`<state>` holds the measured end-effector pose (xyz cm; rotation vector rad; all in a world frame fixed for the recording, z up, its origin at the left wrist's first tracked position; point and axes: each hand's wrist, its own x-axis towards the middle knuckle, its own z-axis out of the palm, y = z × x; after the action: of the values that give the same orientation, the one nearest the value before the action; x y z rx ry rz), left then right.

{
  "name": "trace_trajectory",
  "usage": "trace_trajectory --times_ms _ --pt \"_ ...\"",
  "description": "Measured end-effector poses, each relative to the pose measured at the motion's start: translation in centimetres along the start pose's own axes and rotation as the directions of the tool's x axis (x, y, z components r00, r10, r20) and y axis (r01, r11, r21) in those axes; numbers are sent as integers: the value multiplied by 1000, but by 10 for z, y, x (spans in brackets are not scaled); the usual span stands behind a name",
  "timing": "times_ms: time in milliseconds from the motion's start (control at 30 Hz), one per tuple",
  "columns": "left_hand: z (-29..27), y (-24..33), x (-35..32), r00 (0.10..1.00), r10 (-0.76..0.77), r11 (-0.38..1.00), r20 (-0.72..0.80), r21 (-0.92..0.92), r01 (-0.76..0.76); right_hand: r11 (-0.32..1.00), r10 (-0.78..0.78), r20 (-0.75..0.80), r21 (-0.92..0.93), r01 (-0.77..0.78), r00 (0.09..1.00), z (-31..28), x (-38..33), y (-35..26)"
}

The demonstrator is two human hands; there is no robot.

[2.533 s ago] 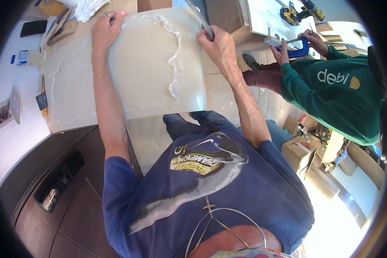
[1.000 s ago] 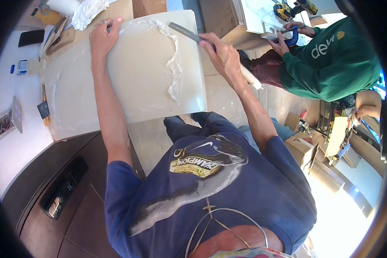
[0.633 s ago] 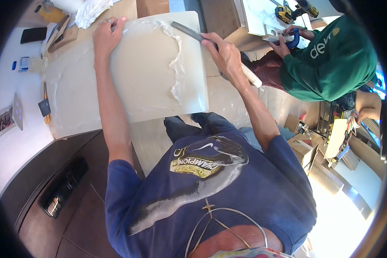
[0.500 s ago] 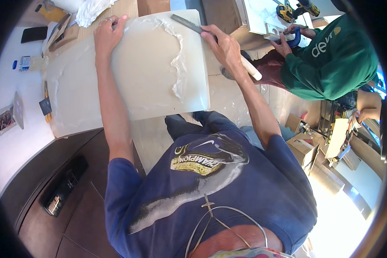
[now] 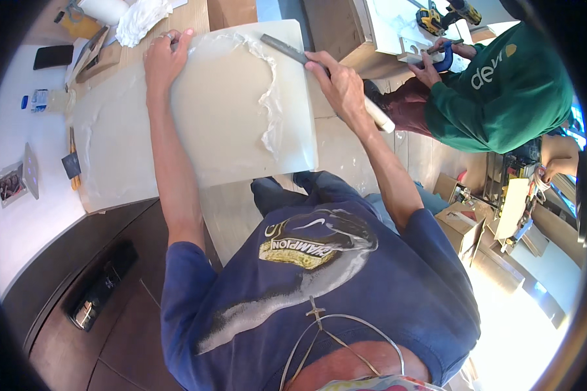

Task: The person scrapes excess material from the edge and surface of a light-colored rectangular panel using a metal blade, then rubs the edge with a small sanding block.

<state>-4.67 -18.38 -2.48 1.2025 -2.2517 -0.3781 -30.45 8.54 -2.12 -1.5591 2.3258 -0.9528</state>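
Upper centre, the right hand [image 5: 340,83] has fingers clamped round a flat grey file [image 5: 285,49], blade slanting upper left over the pale sheet's [image 5: 228,117] right end; left hand [image 5: 167,57] farther off at far edge, fingertips unclear.

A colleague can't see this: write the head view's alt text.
Right hand holding a grey tool over a pale sheet with whitish streaks, left hand at its far edge. To the right, a co-worker in green holds a blue clamp.
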Motion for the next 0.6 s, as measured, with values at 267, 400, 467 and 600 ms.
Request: trace_trajectory --times_ms 267,400,467,600 --pt "3 -6 -2 1000 18 999 -26 -39 -19 1000 10 15 4 -10 1000 -3 -1 1" --pt "3 -3 -1 998 58 998 -39 9 -57 997 -30 -21 69 31 999 0 9 3" --pt "4 -2 2 1000 6 1000 23 12 -7 999 -41 -15 8 41 999 2 12 5" --pt "5 -8 -2 998 47 999 -49 11 -46 1000 9 -5 22 -9 1000 3 -1 2"
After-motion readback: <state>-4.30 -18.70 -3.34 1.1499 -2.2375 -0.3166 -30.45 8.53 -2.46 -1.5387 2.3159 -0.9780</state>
